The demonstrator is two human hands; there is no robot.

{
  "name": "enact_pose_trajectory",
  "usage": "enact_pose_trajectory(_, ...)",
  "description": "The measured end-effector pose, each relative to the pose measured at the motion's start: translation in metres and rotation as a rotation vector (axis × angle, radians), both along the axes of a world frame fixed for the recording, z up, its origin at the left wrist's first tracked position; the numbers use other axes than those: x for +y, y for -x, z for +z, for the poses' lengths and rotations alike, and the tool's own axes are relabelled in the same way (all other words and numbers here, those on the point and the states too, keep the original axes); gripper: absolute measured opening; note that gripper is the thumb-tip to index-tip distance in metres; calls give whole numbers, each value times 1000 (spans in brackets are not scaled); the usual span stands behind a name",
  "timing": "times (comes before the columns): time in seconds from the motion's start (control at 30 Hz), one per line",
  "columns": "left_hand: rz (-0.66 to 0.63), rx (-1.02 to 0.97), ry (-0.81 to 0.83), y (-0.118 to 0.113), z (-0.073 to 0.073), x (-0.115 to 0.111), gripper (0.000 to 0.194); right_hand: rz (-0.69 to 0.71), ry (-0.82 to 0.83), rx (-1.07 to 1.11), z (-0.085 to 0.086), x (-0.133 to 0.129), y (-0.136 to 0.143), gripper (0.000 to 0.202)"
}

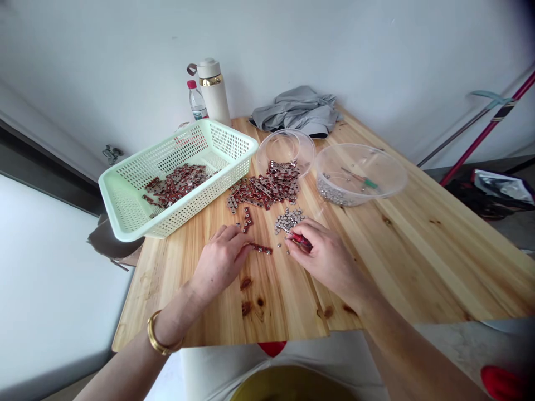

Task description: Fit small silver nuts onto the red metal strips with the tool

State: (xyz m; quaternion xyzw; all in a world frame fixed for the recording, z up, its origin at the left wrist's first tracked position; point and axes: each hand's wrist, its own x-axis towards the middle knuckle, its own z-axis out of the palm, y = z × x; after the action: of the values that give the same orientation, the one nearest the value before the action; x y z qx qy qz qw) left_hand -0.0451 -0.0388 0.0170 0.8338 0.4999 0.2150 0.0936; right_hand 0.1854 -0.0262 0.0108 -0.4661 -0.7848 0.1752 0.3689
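Note:
My left hand (223,253) is closed on one end of a narrow reddish-brown strip (263,249) with small silver pieces along it, lying on the table. My right hand (320,250) grips the red handle of a small screwdriver (300,240); its thin shaft points left over a pile of small round silver metal pieces (286,217). One or two loose pieces lie near the right fingertips. Just beyond my left hand lie a few more strips (247,218). A larger heap of such strips (267,186) is behind them.
A pale green basket (167,220) at left holds more strips. At right, a clear round tub (363,196) contains silver pieces and a green-handled tool (368,182). A clear lid (311,147), grey cloth (296,111), white flask (215,97) and water bottle (196,100) stand or lie behind.

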Motion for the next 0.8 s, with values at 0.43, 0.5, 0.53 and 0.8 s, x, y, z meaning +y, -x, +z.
enact_pose_trajectory(0.43,41,-78,218,-14,-8,9,10,97,21,-231,-15,-5,16,14)
enact_pose_trajectory(0.5,45,-78,210,-15,-8,9,12,74,5,-282,-19,-3,18,14)
enact_pose_trajectory(0.53,47,-76,209,-15,-8,9,13,59,1,-296,-21,-2,18,13)
enact_pose_trajectory(0.8,50,-106,203,-15,-15,11,10,38,26,-395,-14,-2,22,14)
